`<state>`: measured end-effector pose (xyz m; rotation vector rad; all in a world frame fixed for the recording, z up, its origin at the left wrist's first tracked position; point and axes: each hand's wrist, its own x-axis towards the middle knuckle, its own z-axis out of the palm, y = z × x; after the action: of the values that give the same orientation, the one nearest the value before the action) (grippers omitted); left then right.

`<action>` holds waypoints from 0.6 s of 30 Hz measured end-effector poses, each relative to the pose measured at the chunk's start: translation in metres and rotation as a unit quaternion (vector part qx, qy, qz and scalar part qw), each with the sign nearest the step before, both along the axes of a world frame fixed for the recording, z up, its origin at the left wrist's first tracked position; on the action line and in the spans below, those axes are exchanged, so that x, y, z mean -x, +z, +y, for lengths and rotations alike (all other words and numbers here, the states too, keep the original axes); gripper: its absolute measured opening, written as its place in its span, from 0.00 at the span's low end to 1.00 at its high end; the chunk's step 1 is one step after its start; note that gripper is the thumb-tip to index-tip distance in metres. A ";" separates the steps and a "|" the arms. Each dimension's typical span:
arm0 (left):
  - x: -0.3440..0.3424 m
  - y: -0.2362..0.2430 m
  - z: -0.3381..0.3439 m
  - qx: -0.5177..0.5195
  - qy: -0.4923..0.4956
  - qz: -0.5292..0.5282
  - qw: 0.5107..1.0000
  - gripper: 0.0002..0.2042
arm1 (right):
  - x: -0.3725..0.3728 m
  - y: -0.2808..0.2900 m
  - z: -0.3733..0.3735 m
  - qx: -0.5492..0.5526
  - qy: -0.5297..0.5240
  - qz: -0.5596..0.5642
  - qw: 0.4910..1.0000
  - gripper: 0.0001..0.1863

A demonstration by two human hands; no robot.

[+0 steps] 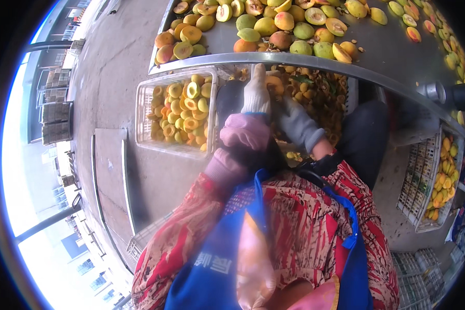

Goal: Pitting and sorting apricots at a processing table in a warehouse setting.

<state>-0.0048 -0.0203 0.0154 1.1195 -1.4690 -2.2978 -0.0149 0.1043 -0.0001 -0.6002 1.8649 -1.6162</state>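
My left hand (256,90), in a white glove with a pink sleeve cover, reaches up to the metal table's front edge, fingers close together; whatever it holds is hidden. Just right of it, lower down, my right hand (297,119), in a grey glove, is blurred, its fingertips unclear. Beneath both lies a container of brown pits and fruit scraps (328,93). On the metal table (392,51) above lie whole and halved yellow-green fruits (305,31). A white plastic basket (149,139) of yellow fruit halves (183,113) stands left of my hands.
A crate (412,181) of yellow fruit stands at lower right, near more crates (416,274). A dark cylinder (457,95) sits by the table's right edge. Concrete floor (103,77) stretches left toward stacked crates (56,124). My bent dark-trousered leg (367,134) is beside my right hand.
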 end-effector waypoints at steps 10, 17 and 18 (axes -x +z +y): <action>0.003 -0.025 -0.007 0.184 -0.130 0.014 0.974 0.23 | 0.001 -0.037 0.000 0.048 -0.027 0.118 0.991 0.14; 0.001 -0.004 -0.002 0.031 -0.014 -0.013 0.999 0.23 | 0.012 0.025 0.006 -0.049 0.086 -0.323 0.941 0.14; 0.002 -0.001 0.000 0.043 -0.022 -0.045 0.998 0.22 | 0.013 0.011 0.007 -0.049 0.083 -0.322 0.942 0.14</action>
<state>-0.0067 -0.0202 0.0147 1.1921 -1.6234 -2.2162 -0.0281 0.1110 0.0107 -0.1420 1.3535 -1.3786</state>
